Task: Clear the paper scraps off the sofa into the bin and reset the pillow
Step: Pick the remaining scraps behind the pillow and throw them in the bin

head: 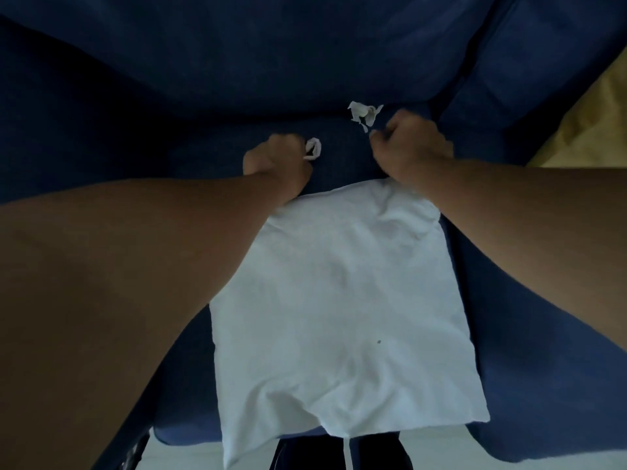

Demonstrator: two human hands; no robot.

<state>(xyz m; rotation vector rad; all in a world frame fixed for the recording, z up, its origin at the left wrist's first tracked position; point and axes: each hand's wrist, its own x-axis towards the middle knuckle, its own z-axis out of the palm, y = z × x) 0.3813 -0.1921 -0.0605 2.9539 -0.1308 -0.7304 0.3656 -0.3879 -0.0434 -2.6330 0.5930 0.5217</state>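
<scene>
- One dark blue sofa [135, 106] fills most of the head view, seen from above, its seat meeting the back cushion along a crease near the top.
- Two bare hands reach over the seat, both curled into fists.
- The left hand [276, 162] is closed on one small white paper scrap [314, 149], which sticks out from its fingers.
- The right hand [412, 147] is closed; whether it holds anything cannot be told from here.
- One larger crumpled paper scrap [364, 113] lies in the crease between seat and back, just beside the right hand and not clearly touching it.
- That makes two scraps in view.
- One white pillow [339, 300] lies flat on the seat between the two forearms, its near end hanging past the seat's front edge.
- One yellow cloth [583, 123] shows at the right edge.
</scene>
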